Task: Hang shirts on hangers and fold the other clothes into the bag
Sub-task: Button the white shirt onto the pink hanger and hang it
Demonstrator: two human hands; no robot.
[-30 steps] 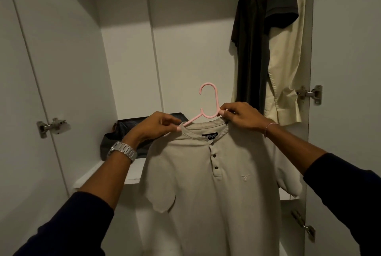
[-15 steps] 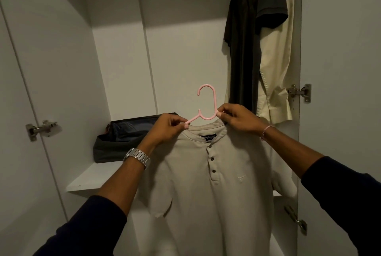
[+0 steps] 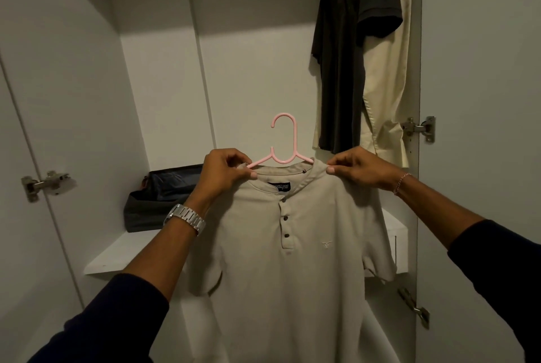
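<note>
Both hands point(image 3: 224, 171) point(image 3: 361, 168) pinch beige shirt point(image 3: 292, 260) shoulders; pink hanger point(image 3: 282, 147) hook up, shirt hanging vertical

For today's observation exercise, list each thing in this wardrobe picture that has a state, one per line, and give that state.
Beige shirt: on the hanger, held up, buttons undone.
Pink hanger: inside the shirt's collar, hook free, not on a rail.
Left hand: pinches the collar.
Right hand: pinches the collar.
Dark shirt: hung up.
Cream shirt: hung up.
Bag: on the shelf, open.
Wardrobe door: open.

Dark navy long sleeves point(image 3: 96, 330) pushed up both forearms, silver link watch point(image 3: 185, 217) on left wrist, thin beaded bracelet point(image 3: 401, 183) on right wrist
</note>
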